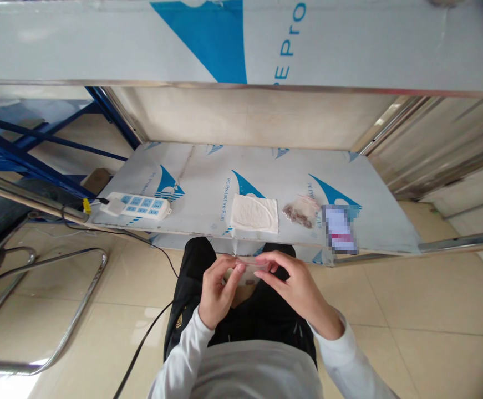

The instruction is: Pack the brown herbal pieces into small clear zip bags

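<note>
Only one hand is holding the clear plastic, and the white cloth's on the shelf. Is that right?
Not quite: the head view shows both the left hand and right hand holding the clear plastic. The white cloth is on the shelf.

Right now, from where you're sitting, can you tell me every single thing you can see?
clear plastic: one piece, see-through, between the hands
folded cloth: one, white, middle of the lower shelf
packet: one, clear with brown contents, right of the cloth
pixelated rectangle: one, pale with pink, maybe a phone, right of the packet
power strip: one, white and blue, shelf's left
lower shelf: one, grey with blue prints, ahead
upper panel: one, grey and blue, top
cable: at least one, black, left
chair: one, dark with shiny tubing, far left
floor: one, beige tiles, below
trousers: one pair, black, lap
sleeves: two, white, bottom
hands: two, left and right, bare, above the lap
</note>
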Tool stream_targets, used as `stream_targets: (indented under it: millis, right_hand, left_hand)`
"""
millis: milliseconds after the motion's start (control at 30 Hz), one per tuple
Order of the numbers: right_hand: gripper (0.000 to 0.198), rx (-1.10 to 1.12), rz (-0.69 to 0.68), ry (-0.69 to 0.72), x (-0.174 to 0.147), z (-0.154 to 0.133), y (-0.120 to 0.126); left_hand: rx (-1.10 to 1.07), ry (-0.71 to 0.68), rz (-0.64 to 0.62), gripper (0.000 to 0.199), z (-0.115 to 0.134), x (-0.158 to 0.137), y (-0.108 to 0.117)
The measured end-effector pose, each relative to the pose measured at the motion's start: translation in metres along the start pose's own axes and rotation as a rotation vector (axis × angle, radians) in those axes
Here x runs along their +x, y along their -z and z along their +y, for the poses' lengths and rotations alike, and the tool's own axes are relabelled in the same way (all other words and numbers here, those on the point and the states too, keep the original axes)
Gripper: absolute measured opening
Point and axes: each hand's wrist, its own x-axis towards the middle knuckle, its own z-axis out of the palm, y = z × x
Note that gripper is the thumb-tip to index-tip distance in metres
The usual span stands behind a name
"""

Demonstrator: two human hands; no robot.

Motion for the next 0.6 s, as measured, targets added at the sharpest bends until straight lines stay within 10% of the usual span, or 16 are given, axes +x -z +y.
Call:
stream_targets:
  millis: [100,600]
  right_hand:
    - [0.047,0.189,0.037,-0.135,0.002,0.004,-0.011]
    - [0.026,0.274,-0.018,-0.177,0.004,-0.001,-0.020]
  left_hand:
    - [-0.074,0.039,0.033,0.017,0.001,-0.001,-0.007]
    - [0.021,0.162,-0.037,0.018,0.019,0.010,0.007]
